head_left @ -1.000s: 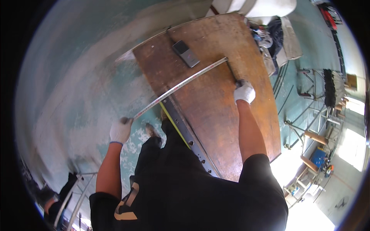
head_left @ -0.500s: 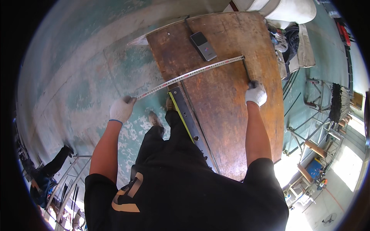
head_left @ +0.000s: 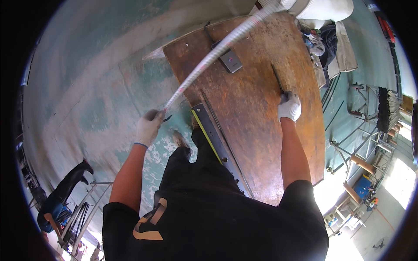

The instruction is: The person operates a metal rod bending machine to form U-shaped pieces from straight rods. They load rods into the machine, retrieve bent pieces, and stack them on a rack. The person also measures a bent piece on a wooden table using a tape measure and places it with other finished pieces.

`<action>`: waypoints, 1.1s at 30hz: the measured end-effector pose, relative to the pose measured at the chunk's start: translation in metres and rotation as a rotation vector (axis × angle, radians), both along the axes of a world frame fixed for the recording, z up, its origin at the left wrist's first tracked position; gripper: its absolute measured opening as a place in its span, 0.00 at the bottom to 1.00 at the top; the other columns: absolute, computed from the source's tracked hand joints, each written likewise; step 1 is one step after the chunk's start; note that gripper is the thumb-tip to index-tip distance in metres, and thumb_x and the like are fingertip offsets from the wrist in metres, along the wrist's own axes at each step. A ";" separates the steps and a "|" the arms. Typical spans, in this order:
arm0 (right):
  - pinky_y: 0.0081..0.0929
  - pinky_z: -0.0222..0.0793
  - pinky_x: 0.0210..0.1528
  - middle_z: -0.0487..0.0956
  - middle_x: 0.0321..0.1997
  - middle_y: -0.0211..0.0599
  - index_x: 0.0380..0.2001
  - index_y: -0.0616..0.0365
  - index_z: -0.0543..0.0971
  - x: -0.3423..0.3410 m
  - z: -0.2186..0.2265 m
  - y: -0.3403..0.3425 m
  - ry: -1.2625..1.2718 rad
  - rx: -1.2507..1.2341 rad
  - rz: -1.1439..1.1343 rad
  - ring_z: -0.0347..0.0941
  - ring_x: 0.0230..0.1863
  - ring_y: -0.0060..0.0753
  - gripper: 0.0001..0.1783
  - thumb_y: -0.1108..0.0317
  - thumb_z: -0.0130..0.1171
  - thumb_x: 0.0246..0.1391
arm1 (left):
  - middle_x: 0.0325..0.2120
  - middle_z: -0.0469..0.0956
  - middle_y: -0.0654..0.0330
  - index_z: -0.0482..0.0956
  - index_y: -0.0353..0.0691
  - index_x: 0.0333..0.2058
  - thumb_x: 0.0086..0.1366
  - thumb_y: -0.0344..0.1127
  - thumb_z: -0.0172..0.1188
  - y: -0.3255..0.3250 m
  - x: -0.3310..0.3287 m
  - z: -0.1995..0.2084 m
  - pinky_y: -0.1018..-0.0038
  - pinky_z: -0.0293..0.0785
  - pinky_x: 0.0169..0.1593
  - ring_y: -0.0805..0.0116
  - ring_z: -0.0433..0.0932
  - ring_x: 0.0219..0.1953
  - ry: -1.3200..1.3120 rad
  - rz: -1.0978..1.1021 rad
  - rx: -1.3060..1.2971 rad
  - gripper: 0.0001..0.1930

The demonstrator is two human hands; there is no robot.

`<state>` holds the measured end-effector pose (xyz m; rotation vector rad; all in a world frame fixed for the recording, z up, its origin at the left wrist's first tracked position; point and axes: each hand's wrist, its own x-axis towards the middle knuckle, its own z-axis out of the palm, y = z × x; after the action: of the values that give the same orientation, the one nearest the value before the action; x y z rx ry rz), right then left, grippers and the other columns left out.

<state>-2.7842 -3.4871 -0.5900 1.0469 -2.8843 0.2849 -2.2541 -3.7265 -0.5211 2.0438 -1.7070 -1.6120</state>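
My left hand [head_left: 148, 127], in a white glove, is closed on a tape measure [head_left: 198, 71] to the left of the wooden tabletop [head_left: 261, 122]. The pale blade slants up and right across the table's far part, its far end smeared by motion. Beside the fingers juts a small dark hook-like piece. On the table's right side my right hand [head_left: 290, 107], also gloved, grips a thin dark rod [head_left: 277, 77] pointing away from me. A grey phone-like device [head_left: 230, 62] lies under the blade, partly covered by it.
Along the table's left edge lie a dark bar with holes [head_left: 211, 132], yellow-green on one side, and another slim rod [head_left: 226, 143]. Cloth and bags [head_left: 328, 48] sit beyond the right edge. Metal racks [head_left: 361, 104] stand at right. Another person [head_left: 58, 195] is at lower left.
The tape blade has swung up and away from the rod's tip, toward the table's far edge. My left hand has shifted slightly right; my right hand still holds the rod in nearly the same place.
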 end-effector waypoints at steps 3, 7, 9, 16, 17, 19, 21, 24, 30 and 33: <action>0.56 0.80 0.58 0.89 0.49 0.47 0.46 0.47 0.91 0.008 0.010 0.000 -0.011 -0.016 0.025 0.85 0.55 0.59 0.11 0.58 0.71 0.65 | 0.28 0.81 0.66 0.89 0.36 0.47 0.79 0.52 0.69 0.001 -0.031 -0.015 0.73 0.73 0.33 0.77 0.77 0.29 0.235 0.192 0.017 0.21; 0.56 0.80 0.57 0.89 0.49 0.49 0.46 0.51 0.89 0.003 0.005 0.004 -0.013 0.043 0.002 0.85 0.55 0.59 0.12 0.57 0.71 0.66 | 0.31 0.83 0.66 0.87 0.38 0.52 0.80 0.56 0.70 -0.013 -0.078 -0.023 0.72 0.74 0.32 0.74 0.80 0.28 0.244 0.264 0.011 0.24; 0.57 0.80 0.59 0.88 0.50 0.52 0.47 0.53 0.88 0.002 0.011 -0.002 -0.048 0.131 -0.028 0.84 0.56 0.60 0.13 0.58 0.70 0.67 | 0.30 0.82 0.65 0.87 0.35 0.48 0.77 0.60 0.72 -0.017 -0.097 -0.029 0.71 0.75 0.32 0.73 0.79 0.28 0.212 0.261 -0.088 0.27; 0.60 0.81 0.56 0.90 0.49 0.55 0.52 0.57 0.83 -0.007 0.038 0.010 -0.262 0.110 -0.081 0.88 0.53 0.64 0.14 0.60 0.67 0.73 | 0.39 0.91 0.46 0.88 0.35 0.51 0.68 0.62 0.77 -0.026 -0.167 -0.022 0.58 0.83 0.54 0.49 0.90 0.46 -0.010 0.039 -0.320 0.32; 0.58 0.82 0.53 0.91 0.47 0.54 0.52 0.57 0.83 -0.005 0.056 0.014 -0.312 0.019 -0.038 0.89 0.50 0.63 0.12 0.62 0.66 0.73 | 0.40 0.91 0.46 0.88 0.35 0.53 0.68 0.62 0.77 -0.027 -0.170 -0.027 0.59 0.83 0.54 0.49 0.90 0.46 0.061 0.072 -0.324 0.33; 0.47 0.82 0.47 0.90 0.40 0.50 0.56 0.56 0.83 -0.002 0.097 0.019 -0.407 -0.182 0.059 0.90 0.42 0.51 0.12 0.67 0.65 0.74 | 0.42 0.91 0.45 0.87 0.35 0.56 0.68 0.60 0.78 -0.028 -0.176 -0.045 0.60 0.83 0.55 0.51 0.90 0.48 0.206 0.139 -0.332 0.33; 0.26 0.77 0.41 0.82 0.34 0.28 0.68 0.54 0.85 0.004 0.143 0.026 -0.759 -0.345 -0.042 0.77 0.35 0.19 0.20 0.70 0.62 0.77 | 0.52 0.89 0.49 0.81 0.32 0.66 0.72 0.49 0.76 -0.027 -0.187 -0.010 0.67 0.81 0.57 0.61 0.87 0.53 0.323 0.130 -0.237 0.33; 0.18 0.68 0.36 0.79 0.34 0.23 0.69 0.63 0.83 0.026 0.224 0.025 -0.786 -0.355 0.049 0.70 0.32 0.13 0.22 0.72 0.59 0.78 | 0.60 0.85 0.58 0.74 0.34 0.74 0.77 0.37 0.73 -0.017 -0.169 -0.037 0.72 0.81 0.51 0.69 0.84 0.51 0.619 0.226 -0.172 0.32; 0.15 0.58 0.32 0.75 0.36 0.18 0.76 0.67 0.78 0.114 0.327 0.015 -0.970 -0.331 0.230 0.63 0.31 0.09 0.29 0.66 0.60 0.78 | 0.51 0.89 0.59 0.84 0.40 0.63 0.70 0.34 0.73 0.065 -0.062 -0.043 0.66 0.83 0.53 0.64 0.87 0.50 0.242 -0.353 -0.452 0.24; 0.14 0.46 0.23 0.74 0.28 0.12 0.76 0.74 0.75 0.153 0.341 0.024 -1.196 -0.473 0.385 0.57 0.21 0.06 0.33 0.61 0.64 0.78 | 0.45 0.90 0.64 0.90 0.44 0.55 0.63 0.28 0.73 0.140 -0.012 -0.045 0.64 0.84 0.52 0.64 0.88 0.47 0.619 -0.022 -0.248 0.21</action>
<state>-2.6310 -3.4634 -0.2488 1.6880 -3.0064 2.1177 -2.2660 -3.5863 -0.5658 1.2362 -1.5860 -1.6897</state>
